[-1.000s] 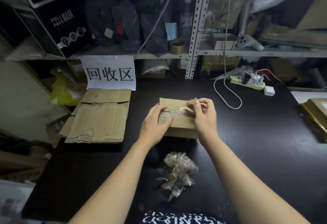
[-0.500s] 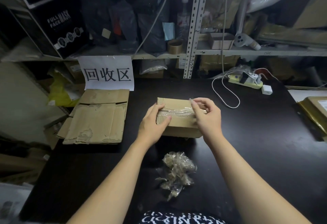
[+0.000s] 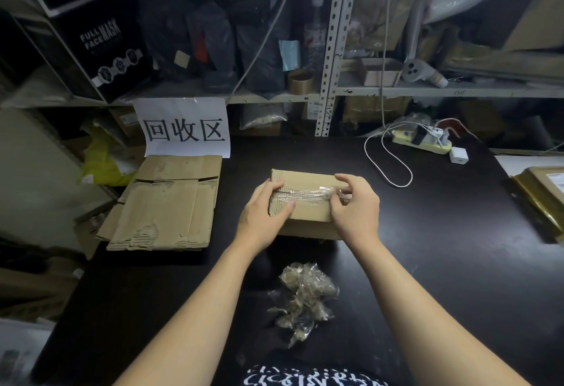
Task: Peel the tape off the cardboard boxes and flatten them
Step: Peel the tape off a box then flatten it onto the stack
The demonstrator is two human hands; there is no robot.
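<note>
The cardboard box lies on the black table, the left hand gripping its left end with curled fingers, the right hand pinching the clear tape at its right end; behind-left of the box a sign reads "回收区" and a black carton "FULL FACE MASK".

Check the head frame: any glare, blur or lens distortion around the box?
Head view: dim overall, shelves in shadow; wide lens leans the shelf upright; clear tape on the cardboard box glints, edges hard to trace; left hand and right hand sharp, no motion blur.
</note>
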